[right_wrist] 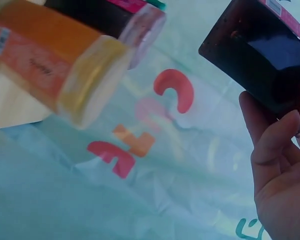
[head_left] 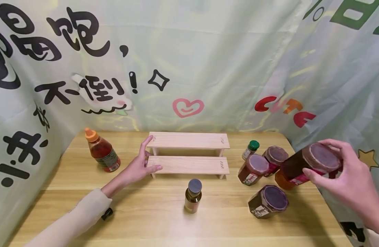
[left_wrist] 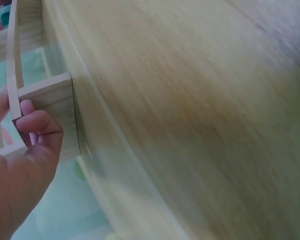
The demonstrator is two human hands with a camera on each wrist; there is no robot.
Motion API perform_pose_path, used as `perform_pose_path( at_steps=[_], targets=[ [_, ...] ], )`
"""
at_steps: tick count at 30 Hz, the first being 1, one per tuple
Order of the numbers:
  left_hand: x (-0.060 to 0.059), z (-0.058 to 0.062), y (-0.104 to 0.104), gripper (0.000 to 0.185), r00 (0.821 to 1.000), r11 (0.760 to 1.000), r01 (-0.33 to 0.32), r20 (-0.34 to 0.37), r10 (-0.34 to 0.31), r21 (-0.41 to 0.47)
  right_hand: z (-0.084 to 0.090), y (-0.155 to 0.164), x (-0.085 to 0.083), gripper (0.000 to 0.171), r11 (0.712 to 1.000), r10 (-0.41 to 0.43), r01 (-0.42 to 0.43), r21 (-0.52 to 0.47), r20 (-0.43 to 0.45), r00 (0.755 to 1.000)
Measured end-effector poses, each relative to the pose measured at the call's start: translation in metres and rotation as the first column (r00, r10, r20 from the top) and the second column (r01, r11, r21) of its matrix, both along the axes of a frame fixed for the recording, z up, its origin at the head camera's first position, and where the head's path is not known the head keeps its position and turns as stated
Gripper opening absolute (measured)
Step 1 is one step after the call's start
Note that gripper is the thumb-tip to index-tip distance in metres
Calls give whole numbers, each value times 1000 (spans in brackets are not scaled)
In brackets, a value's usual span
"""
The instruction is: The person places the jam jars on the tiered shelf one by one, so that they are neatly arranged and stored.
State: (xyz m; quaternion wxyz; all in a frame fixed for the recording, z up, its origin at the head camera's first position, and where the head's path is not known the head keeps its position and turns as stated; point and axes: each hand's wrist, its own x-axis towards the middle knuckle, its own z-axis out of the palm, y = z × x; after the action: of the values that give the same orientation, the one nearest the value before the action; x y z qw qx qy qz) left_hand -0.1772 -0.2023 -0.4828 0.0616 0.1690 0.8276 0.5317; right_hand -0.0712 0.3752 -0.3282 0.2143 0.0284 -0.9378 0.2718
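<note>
At the left end of a two-step wooden rack (head_left: 189,164), my left hand (head_left: 143,164) grips the lower board. Its thumb lies on top, and in the left wrist view its fingers (left_wrist: 40,122) curl under the board. Off to the right, my right hand (head_left: 353,175) holds a dark jam jar (head_left: 311,161) with a pink label, raised and tilted. Below it an amber jar (head_left: 283,180) is partly hidden; the right wrist view shows that amber jar (right_wrist: 55,62) with a gold lid. Two more dark jars (head_left: 252,169) (head_left: 274,157) stand close by.
Nearer me stand another dark jar (head_left: 268,202) and a small dark-capped bottle (head_left: 193,197). A green-capped bottle (head_left: 250,150) is right of the rack, an orange-capped sauce bottle (head_left: 104,152) far left. A small black object (head_left: 107,214) lies by the left sleeve. Printed cloth (head_left: 226,68) hangs behind the table.
</note>
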Motion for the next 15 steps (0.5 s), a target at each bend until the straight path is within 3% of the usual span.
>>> perform_pose_path(
  at_steps=[5,15],
  targets=[
    [2,2,-2,121,999,999,3,33,-4,37,5,-12,-14,92,998,31,-31,-48,-13,999],
    [2,0,-1,119,1000,1000,-3,-14,4,16,10,-38,-37,91,988,139,-141,-63,-21,990]
  ],
)
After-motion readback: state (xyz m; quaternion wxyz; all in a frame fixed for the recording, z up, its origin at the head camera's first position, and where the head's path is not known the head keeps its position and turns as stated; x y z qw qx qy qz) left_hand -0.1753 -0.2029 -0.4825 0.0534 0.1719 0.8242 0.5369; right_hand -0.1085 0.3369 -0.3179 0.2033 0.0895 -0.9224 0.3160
